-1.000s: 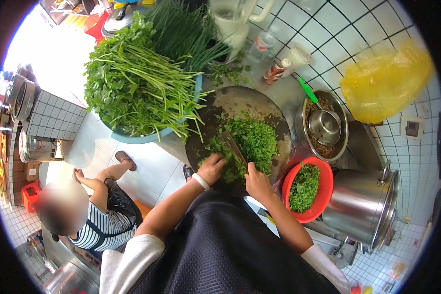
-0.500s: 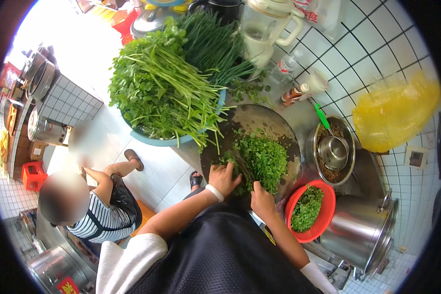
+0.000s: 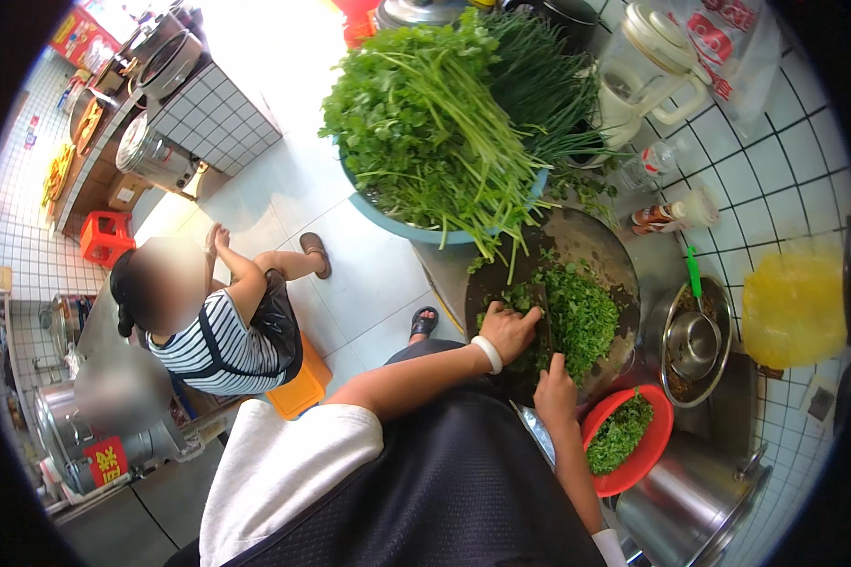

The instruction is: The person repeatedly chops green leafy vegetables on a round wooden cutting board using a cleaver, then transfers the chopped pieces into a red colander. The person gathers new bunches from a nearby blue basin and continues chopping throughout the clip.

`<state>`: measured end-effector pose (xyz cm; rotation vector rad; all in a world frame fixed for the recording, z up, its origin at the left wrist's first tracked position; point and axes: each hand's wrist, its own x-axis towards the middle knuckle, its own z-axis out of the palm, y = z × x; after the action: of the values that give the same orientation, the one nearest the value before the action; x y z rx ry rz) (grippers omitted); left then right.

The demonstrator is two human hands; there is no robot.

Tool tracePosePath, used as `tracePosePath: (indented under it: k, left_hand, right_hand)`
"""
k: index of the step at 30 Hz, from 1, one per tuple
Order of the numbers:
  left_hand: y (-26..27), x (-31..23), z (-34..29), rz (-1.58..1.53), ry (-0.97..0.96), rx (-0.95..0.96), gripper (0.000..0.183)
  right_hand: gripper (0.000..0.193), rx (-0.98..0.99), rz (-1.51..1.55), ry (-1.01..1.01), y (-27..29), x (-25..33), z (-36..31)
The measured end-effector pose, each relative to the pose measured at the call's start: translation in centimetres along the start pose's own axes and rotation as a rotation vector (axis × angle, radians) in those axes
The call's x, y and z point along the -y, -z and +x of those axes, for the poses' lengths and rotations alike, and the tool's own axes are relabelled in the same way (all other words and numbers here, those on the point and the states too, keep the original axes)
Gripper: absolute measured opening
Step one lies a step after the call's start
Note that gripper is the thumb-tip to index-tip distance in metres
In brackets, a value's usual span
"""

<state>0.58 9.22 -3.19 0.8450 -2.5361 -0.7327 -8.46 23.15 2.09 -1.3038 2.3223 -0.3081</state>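
My left hand [image 3: 511,333], with a white band at the wrist, presses its curled fingers down on green herbs at the left part of a round dark chopping board [image 3: 591,232]. In my right hand [image 3: 556,386] is the handle of a knife [image 3: 543,331], its dark blade upright close beside my left fingertips. The blade is seen almost edge on and partly hidden. Right of it lies a heap of chopped cilantro [image 3: 584,317]. Beyond the board, a blue basin [image 3: 397,219] holds a large bunch of uncut cilantro [image 3: 416,123].
A red bowl [image 3: 667,416] of chopped greens stands near my right forearm. Beyond it are a steel bowl [image 3: 725,326] with a ladle [image 3: 692,345], and a big steel pot [image 3: 690,501]. Chives [image 3: 548,85] and a blender [image 3: 648,76] stand behind. A person [image 3: 222,331] sits at left.
The view has swung left, so everything sits farther right in the picture. My right hand and the knife are closer to my left hand. The seated person's hands have moved a little.
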Motion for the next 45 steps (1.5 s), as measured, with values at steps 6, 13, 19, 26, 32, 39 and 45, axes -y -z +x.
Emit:
tracePosePath:
  k: [6,13,19,26,32,39,45]
  left_hand:
    - [-0.3,0.8,-1.5,-0.040,-0.094,-0.039,0.018]
    - [-1.9,3.4,-2.7,-0.211,-0.302,-0.038,0.020]
    - [-2.1,4.3,-2.5,-0.215,-0.410,0.041,0.021]
    - [-1.5,4.2,-3.2,-0.275,-0.500,-0.033,0.029]
    - [-1.8,4.3,-3.6,-0.284,-0.466,-0.019,0.026]
    - [-0.9,4.8,-3.1,-0.216,-0.464,0.088,0.023]
    - [-0.8,3.5,-2.4,-0.109,-0.506,0.055,0.020]
  right_hand:
    - [0.033,0.034,0.016,-0.056,0.7,0.5,-0.2]
    - [0.038,0.019,0.035,0.014,1.1,0.0,-0.7]
    - [0.038,0.009,0.034,0.003,0.9,0.0,-0.6]
    - [0.044,-0.008,0.028,0.017,0.4,-0.4,-1.0]
    - [0.038,-0.024,0.008,-0.003,-0.2,-0.6,-1.2]
    - [0.021,-0.026,0.040,-0.006,2.3,1.1,-1.2]
    - [0.023,0.028,-0.033,0.042,0.7,2.0,-0.7]
